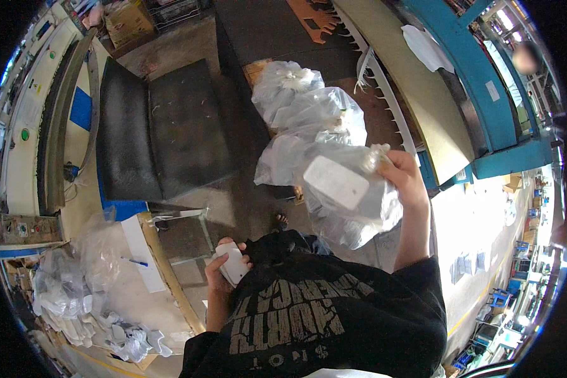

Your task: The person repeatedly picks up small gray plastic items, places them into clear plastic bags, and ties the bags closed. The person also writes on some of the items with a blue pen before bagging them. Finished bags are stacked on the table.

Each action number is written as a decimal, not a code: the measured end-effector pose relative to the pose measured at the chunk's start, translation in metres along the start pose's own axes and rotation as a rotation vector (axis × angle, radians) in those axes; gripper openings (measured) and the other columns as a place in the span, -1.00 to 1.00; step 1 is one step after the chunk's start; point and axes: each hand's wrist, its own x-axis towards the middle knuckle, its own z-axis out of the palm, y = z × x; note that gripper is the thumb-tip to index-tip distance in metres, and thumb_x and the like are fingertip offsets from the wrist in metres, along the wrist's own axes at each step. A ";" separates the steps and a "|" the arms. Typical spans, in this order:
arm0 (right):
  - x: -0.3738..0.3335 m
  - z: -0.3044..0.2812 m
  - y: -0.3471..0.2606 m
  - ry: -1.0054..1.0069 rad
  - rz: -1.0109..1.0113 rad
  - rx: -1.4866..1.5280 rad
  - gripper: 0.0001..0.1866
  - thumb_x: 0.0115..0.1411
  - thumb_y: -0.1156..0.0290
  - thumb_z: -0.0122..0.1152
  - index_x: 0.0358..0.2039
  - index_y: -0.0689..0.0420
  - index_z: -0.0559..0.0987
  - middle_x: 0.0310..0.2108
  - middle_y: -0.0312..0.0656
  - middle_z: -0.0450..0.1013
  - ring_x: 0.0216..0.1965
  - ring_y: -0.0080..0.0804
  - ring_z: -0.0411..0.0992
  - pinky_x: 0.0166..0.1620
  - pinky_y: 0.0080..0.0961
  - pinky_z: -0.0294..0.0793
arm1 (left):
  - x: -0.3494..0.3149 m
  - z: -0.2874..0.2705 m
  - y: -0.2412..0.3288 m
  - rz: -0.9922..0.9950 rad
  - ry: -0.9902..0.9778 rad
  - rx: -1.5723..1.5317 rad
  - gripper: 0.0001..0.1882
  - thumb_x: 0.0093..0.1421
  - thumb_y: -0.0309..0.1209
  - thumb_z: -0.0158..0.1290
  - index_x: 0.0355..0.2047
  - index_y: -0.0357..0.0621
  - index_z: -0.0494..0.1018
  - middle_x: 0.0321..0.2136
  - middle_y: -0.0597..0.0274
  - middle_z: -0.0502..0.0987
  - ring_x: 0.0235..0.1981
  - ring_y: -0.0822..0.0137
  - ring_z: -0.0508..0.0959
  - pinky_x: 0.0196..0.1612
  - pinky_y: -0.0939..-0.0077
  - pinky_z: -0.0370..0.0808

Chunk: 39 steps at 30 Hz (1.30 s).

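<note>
My right hand is closed on the gathered neck of a clear plastic bag, off to my right. Against the bag lies a white tag with rounded corners and a small hole near one end. I cannot tell whether the tag is attached. Lower down, in front of my body, my left hand grips what looks like a small stack of white tags, fingers wrapped around its edges. Beyond the held bag, more knotted clear bags with whitish contents stand in a row; their contents are hard to make out.
A dark padded board stands ahead on the left. At lower left, a table bears paper, a blue pen, crumpled plastic and white cut pieces. A blue metal frame and pale board border the right.
</note>
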 end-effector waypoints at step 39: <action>0.009 0.042 0.081 -0.178 0.105 -0.075 -0.20 0.11 0.59 0.20 0.37 0.09 0.17 -0.41 -0.04 0.54 -0.42 -0.23 0.53 -0.26 -0.30 0.48 | 0.224 0.258 -0.008 0.074 -1.067 1.689 -0.69 0.13 -0.52 0.13 -0.09 -0.21 0.56 -0.24 0.10 0.59 -0.25 0.12 0.59 -0.13 0.28 0.50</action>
